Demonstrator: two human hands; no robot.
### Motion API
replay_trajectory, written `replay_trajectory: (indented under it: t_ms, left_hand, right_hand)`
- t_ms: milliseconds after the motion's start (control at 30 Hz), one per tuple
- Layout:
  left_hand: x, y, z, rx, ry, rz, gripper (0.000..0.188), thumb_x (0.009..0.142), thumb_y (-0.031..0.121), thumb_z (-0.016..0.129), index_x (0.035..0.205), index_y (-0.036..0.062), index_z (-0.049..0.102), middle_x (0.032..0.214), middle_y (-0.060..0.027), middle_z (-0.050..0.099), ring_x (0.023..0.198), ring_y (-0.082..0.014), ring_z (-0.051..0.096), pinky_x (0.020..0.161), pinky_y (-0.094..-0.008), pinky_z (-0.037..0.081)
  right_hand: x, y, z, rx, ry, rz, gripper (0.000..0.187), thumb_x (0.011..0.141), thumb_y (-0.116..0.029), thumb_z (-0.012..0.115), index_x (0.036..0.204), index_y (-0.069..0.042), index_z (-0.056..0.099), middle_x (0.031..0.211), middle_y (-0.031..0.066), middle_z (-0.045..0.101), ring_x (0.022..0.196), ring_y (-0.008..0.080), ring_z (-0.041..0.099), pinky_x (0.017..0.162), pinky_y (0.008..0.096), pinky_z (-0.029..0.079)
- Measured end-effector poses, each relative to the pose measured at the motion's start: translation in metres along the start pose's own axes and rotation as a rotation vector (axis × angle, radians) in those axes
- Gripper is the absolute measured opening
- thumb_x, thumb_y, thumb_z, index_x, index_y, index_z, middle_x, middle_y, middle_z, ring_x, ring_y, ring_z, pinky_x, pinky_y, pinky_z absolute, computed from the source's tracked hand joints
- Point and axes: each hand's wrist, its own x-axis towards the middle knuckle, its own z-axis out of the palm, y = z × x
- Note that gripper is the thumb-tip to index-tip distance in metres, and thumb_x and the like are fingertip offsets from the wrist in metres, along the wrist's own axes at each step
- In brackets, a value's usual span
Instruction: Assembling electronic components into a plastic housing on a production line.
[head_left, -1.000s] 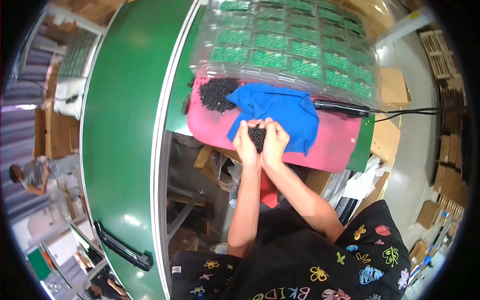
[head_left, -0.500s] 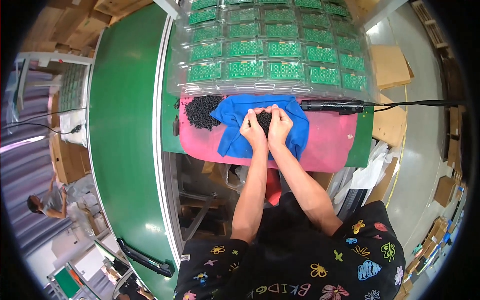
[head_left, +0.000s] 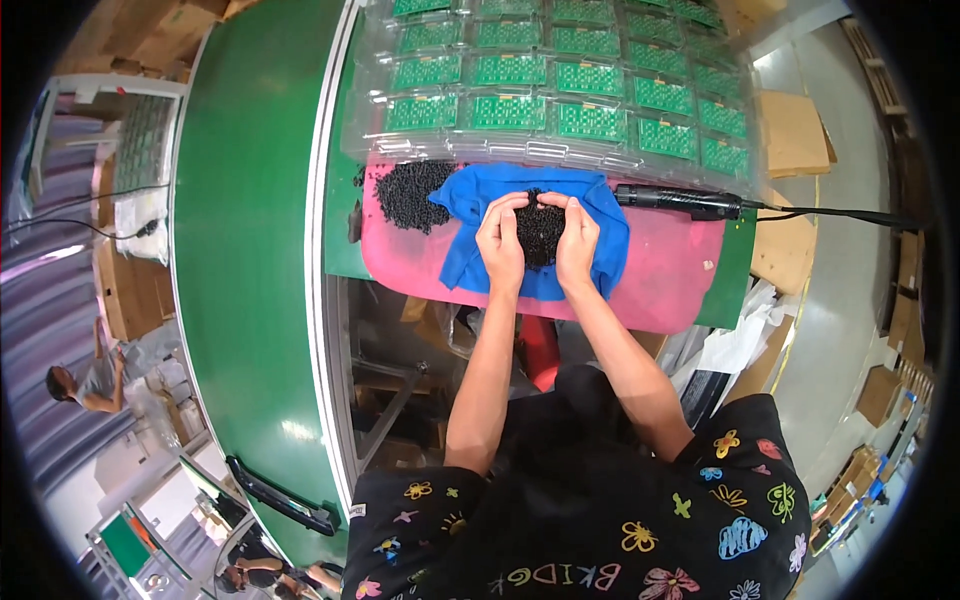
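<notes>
A heap of small black parts (head_left: 540, 238) lies on a crumpled blue cloth (head_left: 460, 262). My left hand (head_left: 502, 245) curves around the heap's left side, fingers pressed together. Around its right side curves my right hand (head_left: 577, 245), the fingertips of both hands close together at the far edge. The palms are apart, so the heap shows between them. Under the cloth is a pink mat (head_left: 660, 275). Left of the cloth, a second pile of the same black parts (head_left: 412, 198) rests on the mat.
Just beyond the mat stand clear plastic trays (head_left: 490, 152) with rows of green circuit boards (head_left: 510, 112). A black corded tool (head_left: 680, 202) lies right of the cloth. A green conveyor (head_left: 250, 280) runs along the left. Another person (head_left: 95, 385) is far left.
My hands have spread apart from a tight cup, uncovering more of the black heap between them. The view has shifted slightly.
</notes>
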Motion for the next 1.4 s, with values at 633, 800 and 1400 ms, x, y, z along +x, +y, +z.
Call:
replay_trajectory:
  t_ms: [633, 800, 1400]
  left_hand:
    - [0.001, 0.032, -0.041, -0.233, -0.290, -0.083, 0.060, 0.101, 0.043, 0.026, 0.136, -0.0026, 0.043, 0.142, -0.0187, 0.041, 0.136, -0.0269, 0.033, 0.113, -0.0373, 0.019]
    - [0.003, 0.036, -0.045, -0.280, -0.203, -0.195, 0.048, 0.101, 0.034, 0.033, 0.132, -0.0014, 0.044, 0.138, -0.0181, 0.045, 0.131, -0.0245, 0.039, 0.103, -0.0371, 0.035]
    - [0.019, 0.013, -0.065, 0.464, 0.064, -0.229, 0.046, 0.079, 0.002, 0.066, 0.123, -0.0014, 0.053, 0.080, -0.0043, 0.060, 0.070, -0.0123, 0.055, 0.067, -0.0282, 0.048]
  right_hand:
    - [0.002, -0.038, -0.033, -0.131, -0.497, 0.017, 0.054, 0.103, -0.034, 0.024, 0.123, 0.006, 0.055, 0.125, 0.0150, 0.058, 0.122, 0.0240, 0.050, 0.108, 0.0332, 0.032]
    - [0.002, -0.043, -0.037, -0.089, -0.429, 0.091, 0.053, 0.103, -0.036, 0.023, 0.123, 0.001, 0.055, 0.126, 0.0134, 0.058, 0.122, 0.0227, 0.050, 0.104, 0.0342, 0.034]
    - [-0.005, -0.044, -0.087, -0.915, -0.026, -0.119, 0.017, 0.083, -0.016, 0.066, 0.094, -0.003, 0.062, 0.079, 0.0100, 0.061, 0.077, 0.0245, 0.057, 0.068, 0.0379, 0.045]
